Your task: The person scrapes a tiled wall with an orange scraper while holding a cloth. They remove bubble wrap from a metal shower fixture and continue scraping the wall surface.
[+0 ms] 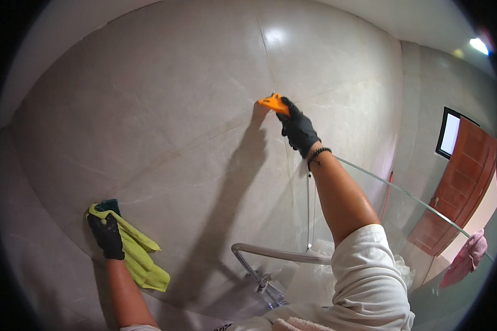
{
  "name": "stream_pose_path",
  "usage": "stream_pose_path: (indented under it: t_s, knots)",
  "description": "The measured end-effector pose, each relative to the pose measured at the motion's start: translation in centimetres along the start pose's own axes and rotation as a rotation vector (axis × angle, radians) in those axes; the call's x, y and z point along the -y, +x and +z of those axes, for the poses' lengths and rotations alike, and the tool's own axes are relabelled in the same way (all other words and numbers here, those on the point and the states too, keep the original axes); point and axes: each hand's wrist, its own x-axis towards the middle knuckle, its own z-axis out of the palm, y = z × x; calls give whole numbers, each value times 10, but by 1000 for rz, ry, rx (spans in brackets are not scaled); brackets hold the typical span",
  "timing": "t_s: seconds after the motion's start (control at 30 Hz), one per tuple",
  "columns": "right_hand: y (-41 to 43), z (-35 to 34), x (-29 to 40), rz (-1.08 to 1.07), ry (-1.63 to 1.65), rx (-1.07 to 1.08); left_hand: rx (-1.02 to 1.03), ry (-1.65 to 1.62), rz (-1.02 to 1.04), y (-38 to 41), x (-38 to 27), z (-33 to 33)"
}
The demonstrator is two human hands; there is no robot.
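My right hand (300, 130), in a black glove, grips an orange hand scraper (274, 103) against the grey marbled wall tile (182, 124). The tool sits near the point where two grout lines cross, and its blade edge is hard to make out. Lower on the left, my gloved left hand (106, 236) holds a yellow-green cloth (143, 260) that hangs down beside the wrist. A dark green scouring pad (109, 206) shows above those fingers, close to the wall.
A chrome shower pipe (281, 253) curves out below my right arm. The top edge of a glass panel (401, 190) runs to the right, with a pink cloth (466, 258) draped over it. Beyond are a brown door (455, 186) and clear plastic wrapping (325, 265).
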Motion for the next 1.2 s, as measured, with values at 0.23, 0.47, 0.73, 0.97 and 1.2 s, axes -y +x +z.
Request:
stream_pose_path:
  t_s: [0.23,0.47,0.73,0.97,1.2]
  knots:
    - [10,-8,-8,-74,14,35,-56,-123,12,-3,9,1]
    - [38,-19,30,-91,35,-16,-77,-202,-7,-4,2,5]
    - [26,-11,1,-102,-24,-4,-82,-210,15,-3,-2,0]
    - [17,-9,1,-101,-66,35,-44,-317,21,-5,3,-1]
    - [26,-13,34,-39,41,26,-10,-210,-17,-5,2,-3]
